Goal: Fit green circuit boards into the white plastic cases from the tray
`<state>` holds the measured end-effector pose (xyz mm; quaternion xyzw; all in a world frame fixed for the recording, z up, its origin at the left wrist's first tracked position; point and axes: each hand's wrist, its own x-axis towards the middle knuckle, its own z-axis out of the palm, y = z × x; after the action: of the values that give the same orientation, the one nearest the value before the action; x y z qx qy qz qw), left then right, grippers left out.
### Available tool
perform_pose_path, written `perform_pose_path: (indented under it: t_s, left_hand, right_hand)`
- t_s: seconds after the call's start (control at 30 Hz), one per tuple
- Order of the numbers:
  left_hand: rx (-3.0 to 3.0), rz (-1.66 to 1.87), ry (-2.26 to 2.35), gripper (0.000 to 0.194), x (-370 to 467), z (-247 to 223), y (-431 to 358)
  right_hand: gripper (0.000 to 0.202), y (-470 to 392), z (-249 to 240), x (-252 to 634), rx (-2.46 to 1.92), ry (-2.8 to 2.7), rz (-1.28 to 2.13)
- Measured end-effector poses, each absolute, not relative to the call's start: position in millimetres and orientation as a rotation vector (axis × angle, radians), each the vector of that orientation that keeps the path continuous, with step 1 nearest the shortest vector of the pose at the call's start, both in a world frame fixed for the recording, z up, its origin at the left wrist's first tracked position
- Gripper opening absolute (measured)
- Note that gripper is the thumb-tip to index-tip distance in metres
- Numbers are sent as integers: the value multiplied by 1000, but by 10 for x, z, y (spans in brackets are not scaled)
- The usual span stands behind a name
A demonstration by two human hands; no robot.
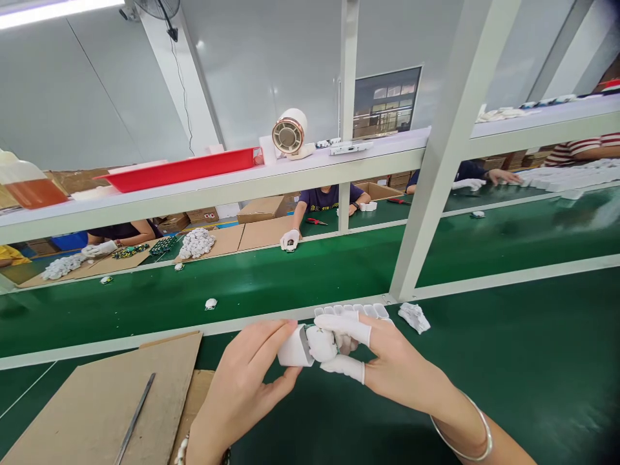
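Between thumb and fingers, my left hand (256, 368) grips a white box-like housing (293, 349), its open end facing right. My right hand (382, 355), with white covers on its fingertips, holds a rounded white part (321, 343) with a bit of green along its edge. The rounded part sits right at the housing's open end; whether it is partly inside cannot be made out. Just behind my right hand stands a group of white housings (372, 311). A crumpled white cloth-like piece (414, 318) lies to their right.
Cardboard (106, 394) with a metal tweezer-like tool (135, 416) lies at the left. Beyond a pale rail runs a green belt (261, 278) carrying small white parts (210, 303). A slanted post (436, 155) and a shelf with a red tray (184, 169) stand ahead. People work opposite.
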<state>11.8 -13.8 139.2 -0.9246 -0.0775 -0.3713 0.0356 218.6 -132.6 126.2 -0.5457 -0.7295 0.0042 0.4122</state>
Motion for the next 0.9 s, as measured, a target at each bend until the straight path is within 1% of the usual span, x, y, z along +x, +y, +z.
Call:
perform_pose_path:
  t_s: [0.17,0.4,0.5,0.63,0.7,0.8,0.9]
  left_hand:
    - [-2880,-1137,-229,41,112,1398,-147]
    - [-2955,-1130,-206,44,109,1382,-181]
    - [-2981,-1141,-194,45,110,1364,-196]
    - [-3025,-1147,-198,44,105,1354,-200]
    - [-3066,-1136,-203,44,104,1362,-207]
    - [-3127,-1130,-186,44,109,1388,-226]
    - [-3176,-1140,-141,45,123,1413,-241]
  right_hand:
    - [54,-1343,1275,2191,-1399,-1866,89]
    - [47,-1377,1293,2175,-1384,-1917,112]
    - [43,-1391,1299,2177,-1379,-1946,54]
    - [44,-1389,1298,2185,-1376,-1993,-84]
    - [43,-1380,1299,2195,-1335,-2014,-162]
    - [36,-1360,1300,2219,-1217,-2034,-265]
    - [34,-1343,1298,2249,-1141,-2078,-286]
